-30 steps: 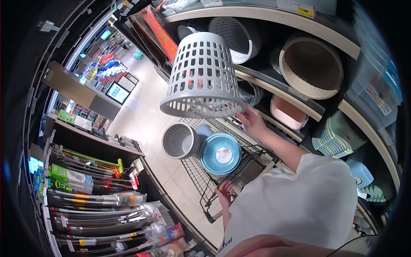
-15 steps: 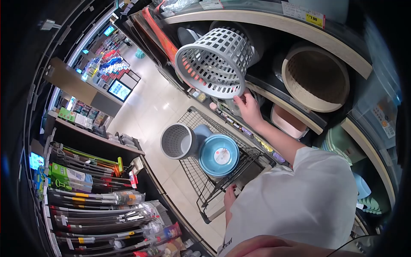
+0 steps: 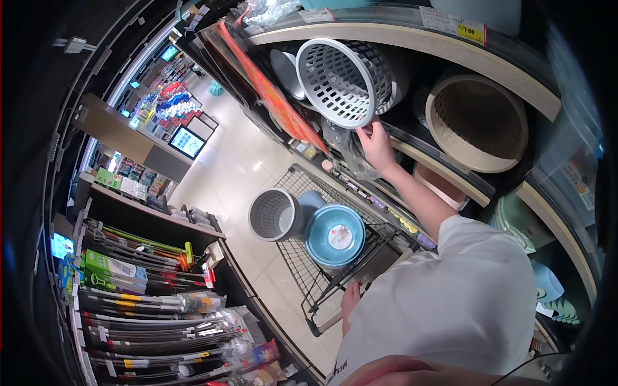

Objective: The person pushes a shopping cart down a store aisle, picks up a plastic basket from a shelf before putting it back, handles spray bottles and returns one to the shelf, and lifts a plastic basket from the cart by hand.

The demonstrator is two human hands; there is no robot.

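My right hand (image 3: 377,147) is closed on the lower rim of a white perforated plastic basket (image 3: 335,83), tilted on its side with its mouth facing left, at the shelf opening. My left hand (image 3: 351,298) is low beside my shirt, its fingers at the handle of a wire shopping cart (image 3: 301,264); part of the hand is hidden. In the cart are a blue basin (image 3: 322,243) with a round label inside, a grey perforated basket (image 3: 269,215) and a blue item (image 3: 311,201) partly behind them.
A beige bin (image 3: 444,132) lies sideways on the shelf (image 3: 399,31) at right. Red-orange boards (image 3: 270,96) stand left of the white basket. Mops and brooms (image 3: 154,321) hang on the lower-left rack. The tiled aisle floor (image 3: 225,154) runs towards a lit screen (image 3: 187,141).
The white basket has moved right and up, back towards the shelf, and turned more upright, with my right hand still on its rim. My left hand stays by the cart handle.
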